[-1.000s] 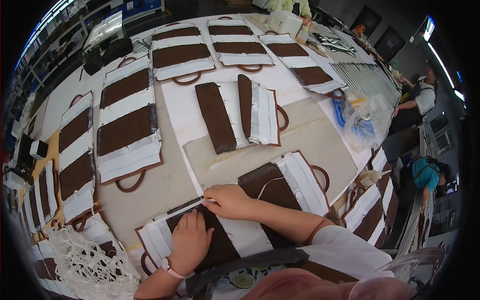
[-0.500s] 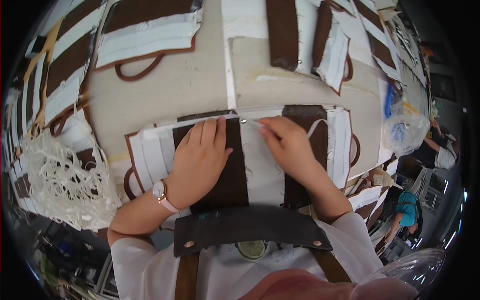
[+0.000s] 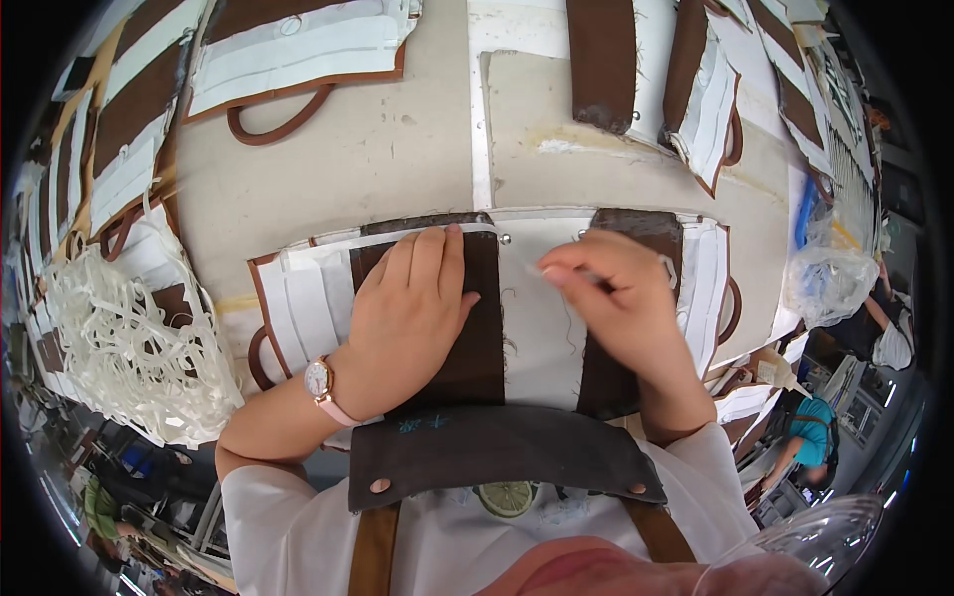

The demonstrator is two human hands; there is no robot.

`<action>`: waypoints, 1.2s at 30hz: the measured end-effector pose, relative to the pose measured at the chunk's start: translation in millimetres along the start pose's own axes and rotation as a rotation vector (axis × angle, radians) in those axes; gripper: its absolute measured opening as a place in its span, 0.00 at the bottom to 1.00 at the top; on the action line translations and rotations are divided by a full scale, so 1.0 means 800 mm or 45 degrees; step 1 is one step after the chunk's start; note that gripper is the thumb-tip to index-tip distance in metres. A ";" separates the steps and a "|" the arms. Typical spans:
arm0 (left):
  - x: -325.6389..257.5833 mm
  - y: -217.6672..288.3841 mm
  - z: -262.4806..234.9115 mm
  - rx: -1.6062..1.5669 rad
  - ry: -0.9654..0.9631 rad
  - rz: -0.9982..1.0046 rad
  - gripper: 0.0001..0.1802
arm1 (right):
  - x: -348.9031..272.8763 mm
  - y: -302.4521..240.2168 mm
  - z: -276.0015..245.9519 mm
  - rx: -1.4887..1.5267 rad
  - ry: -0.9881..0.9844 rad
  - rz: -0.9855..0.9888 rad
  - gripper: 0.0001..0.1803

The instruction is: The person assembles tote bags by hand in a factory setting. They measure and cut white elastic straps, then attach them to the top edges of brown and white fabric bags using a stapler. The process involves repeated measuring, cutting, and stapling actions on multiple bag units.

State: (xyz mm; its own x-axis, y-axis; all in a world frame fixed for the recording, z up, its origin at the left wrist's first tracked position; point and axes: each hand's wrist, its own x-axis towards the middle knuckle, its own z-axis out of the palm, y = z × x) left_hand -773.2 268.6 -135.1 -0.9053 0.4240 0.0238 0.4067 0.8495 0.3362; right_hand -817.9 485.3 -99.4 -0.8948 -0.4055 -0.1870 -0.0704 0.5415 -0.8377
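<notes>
A white and dark brown bag panel [image 3: 542, 348] with brown piping lies in front of me, a brown handle at each side. Along its far edge runs a narrow white strip [image 3: 467, 230]. My left hand [image 3: 409, 308] rests flat on the left brown band, fingers stretched and fingertips at the strip. Above the panel's white middle, my right hand [image 3: 621, 298] is closed in a pinch. A faint, blurred pale length shows at its fingertips, and a bit of white strip shows beyond its far side. A small metal stud [image 3: 505, 238] sits at the far edge between my hands.
A heap of tangled white strips [image 3: 139, 348] lies at the left. More bag panels [image 3: 298, 60] lie at the far side, some overlapping at the right. A clear plastic bag [image 3: 833, 283] is at the right table edge. A person in a teal top [image 3: 813, 432] is beyond it.
My right hand has come slightly nearer to me and turned, its fingers now lower than the far edge. My left hand stays on the brown band. The view has shifted slightly.
</notes>
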 end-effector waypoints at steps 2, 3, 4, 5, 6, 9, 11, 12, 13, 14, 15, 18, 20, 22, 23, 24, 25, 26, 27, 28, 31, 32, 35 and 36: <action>0.002 0.001 0.000 0.005 -0.004 -0.001 0.37 | 0.003 0.014 -0.015 -0.033 0.109 0.126 0.05; 0.002 0.001 0.001 0.001 -0.001 -0.013 0.37 | 0.005 0.024 -0.019 -0.071 0.150 0.189 0.05; 0.003 0.001 0.001 -0.003 0.003 -0.012 0.37 | 0.007 0.030 -0.020 -0.158 0.189 0.190 0.06; 0.004 0.001 0.001 -0.006 0.007 -0.011 0.37 | 0.009 0.037 -0.021 -0.245 0.227 0.190 0.06; 0.004 0.001 0.001 -0.008 0.017 -0.006 0.37 | 0.011 0.042 -0.021 -0.331 0.263 0.191 0.07; 0.006 0.001 0.001 -0.006 0.029 0.005 0.38 | 0.014 0.055 -0.017 -0.329 0.298 0.150 0.09; 0.008 0.000 0.001 0.010 0.018 0.012 0.38 | 0.015 0.061 -0.014 -0.355 0.306 0.108 0.09; 0.008 0.000 0.001 0.022 0.014 0.017 0.38 | 0.015 0.063 -0.013 -0.369 0.311 0.089 0.10; 0.009 0.000 0.002 0.033 0.012 0.024 0.38 | 0.017 0.064 -0.013 -0.370 0.317 0.076 0.10; 0.009 0.000 0.002 0.043 0.011 0.032 0.38 | 0.018 0.065 -0.013 -0.372 0.324 0.064 0.10; 0.009 -0.001 0.003 0.043 0.001 0.027 0.38 | 0.018 0.066 -0.013 -0.374 0.330 0.053 0.11; 0.010 -0.002 0.005 0.052 -0.017 0.027 0.37 | 0.019 0.071 -0.011 -0.369 0.329 0.083 0.12; 0.011 -0.002 0.006 0.073 -0.015 0.040 0.37 | 0.019 0.072 -0.011 -0.364 0.334 0.076 0.12; 0.012 -0.003 0.007 0.088 -0.018 0.042 0.37 | 0.019 0.072 -0.012 -0.373 0.330 0.074 0.12; 0.012 -0.002 0.008 0.097 -0.018 0.043 0.37 | 0.020 0.072 -0.012 -0.385 0.323 0.074 0.12; 0.013 -0.002 0.008 0.095 -0.018 0.032 0.38 | 0.020 0.073 -0.013 -0.396 0.316 0.074 0.12; 0.013 -0.001 0.008 0.096 -0.018 0.022 0.38 | 0.020 0.073 -0.013 -0.398 0.311 0.071 0.12; 0.013 0.000 0.009 0.096 -0.018 0.011 0.38 | 0.020 0.074 -0.014 -0.400 0.305 0.067 0.12; 0.014 0.001 0.009 0.104 -0.023 0.011 0.38 | 0.019 0.075 -0.015 -0.402 0.299 0.063 0.12; 0.014 0.001 0.010 0.114 -0.026 0.010 0.38 | 0.019 0.075 -0.016 -0.400 0.294 0.058 0.12; 0.014 0.001 0.013 0.132 -0.034 0.008 0.38 | 0.018 0.075 -0.018 -0.398 0.286 0.041 0.12; 0.013 0.001 0.014 0.138 -0.036 0.007 0.38 | 0.018 0.075 -0.017 -0.400 0.290 0.034 0.12; 0.014 0.002 0.013 0.163 -0.013 0.027 0.37 | 0.018 0.078 -0.014 -0.425 0.282 0.038 0.11; 0.014 0.003 0.013 0.176 -0.016 0.031 0.37 | 0.017 0.080 -0.013 -0.436 0.276 0.043 0.11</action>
State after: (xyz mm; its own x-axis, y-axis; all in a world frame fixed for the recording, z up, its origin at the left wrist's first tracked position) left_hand -780.6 278.9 -143.9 -0.8938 0.4481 0.0185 0.4423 0.8737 0.2024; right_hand -839.4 521.6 -150.1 -0.9688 -0.2383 -0.0687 -0.1491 0.7807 -0.6069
